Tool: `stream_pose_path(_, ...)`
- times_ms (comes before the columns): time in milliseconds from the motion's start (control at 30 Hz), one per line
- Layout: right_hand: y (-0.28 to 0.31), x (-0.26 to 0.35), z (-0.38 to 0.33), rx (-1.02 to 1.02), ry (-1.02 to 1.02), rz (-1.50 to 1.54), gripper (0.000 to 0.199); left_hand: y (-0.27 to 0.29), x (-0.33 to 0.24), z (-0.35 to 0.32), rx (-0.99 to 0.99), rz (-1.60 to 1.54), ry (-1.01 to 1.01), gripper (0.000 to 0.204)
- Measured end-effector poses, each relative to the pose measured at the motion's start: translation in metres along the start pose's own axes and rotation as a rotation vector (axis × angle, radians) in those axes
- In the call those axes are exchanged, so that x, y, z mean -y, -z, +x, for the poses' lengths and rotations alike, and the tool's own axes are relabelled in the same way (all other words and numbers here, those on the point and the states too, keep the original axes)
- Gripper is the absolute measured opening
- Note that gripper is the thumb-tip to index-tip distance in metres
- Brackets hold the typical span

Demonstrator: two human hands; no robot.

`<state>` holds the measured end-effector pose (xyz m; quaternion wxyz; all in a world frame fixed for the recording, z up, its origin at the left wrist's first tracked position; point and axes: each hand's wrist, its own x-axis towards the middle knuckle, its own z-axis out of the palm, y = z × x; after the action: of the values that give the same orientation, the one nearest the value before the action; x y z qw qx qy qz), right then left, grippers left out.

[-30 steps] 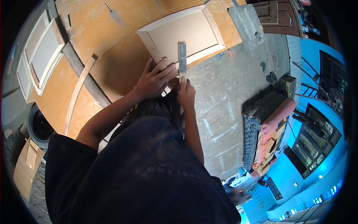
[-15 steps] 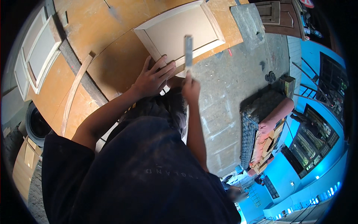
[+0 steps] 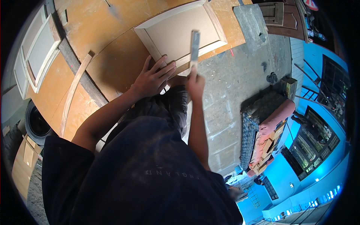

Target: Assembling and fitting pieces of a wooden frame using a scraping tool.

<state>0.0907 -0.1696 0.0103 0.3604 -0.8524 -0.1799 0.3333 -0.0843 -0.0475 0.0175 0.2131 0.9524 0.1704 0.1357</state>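
Observation:
A pale wooden panel (image 3: 182,28) with a raised frame lies on an orange-brown board top. My left hand (image 3: 153,77) rests on the panel's near corner, fingers spread and lying over the frame's edge; its thumb is partly hidden. My right hand (image 3: 195,84) is closed around the pale handle of a long, flat grey metal tool (image 3: 195,45), a file or a chisel; I cannot tell which. The tool points away from me over the panel's near frame rail, and whether it touches the wood is unclear.
A curved wooden strip (image 3: 75,86) lies on the board top at left, beside a dark beam (image 3: 83,71). Further left are white-framed panels (image 3: 39,52) and a black tire (image 3: 37,122). At right, a sofa (image 3: 255,131) with wood pieces and sandals (image 3: 272,77) are on the concrete floor.
My right hand and the grey tool have shifted slightly to the right, and the tool's tip is a little farther from me. My left hand stays on the panel's corner.

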Motion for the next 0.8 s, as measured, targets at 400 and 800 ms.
stream_pose_path(400,-0.011,-0.002,-0.046,0.034,-0.134,-0.062,0.051,-0.001,0.004,-0.006,0.01,0.007,0.016,0.054)
stream_pose_path(800,-0.032,-0.032,-0.075,0.024,-0.009,-0.086,0.053,-0.004,0.0,-0.007,-0.008,0.006,0.019,0.053)
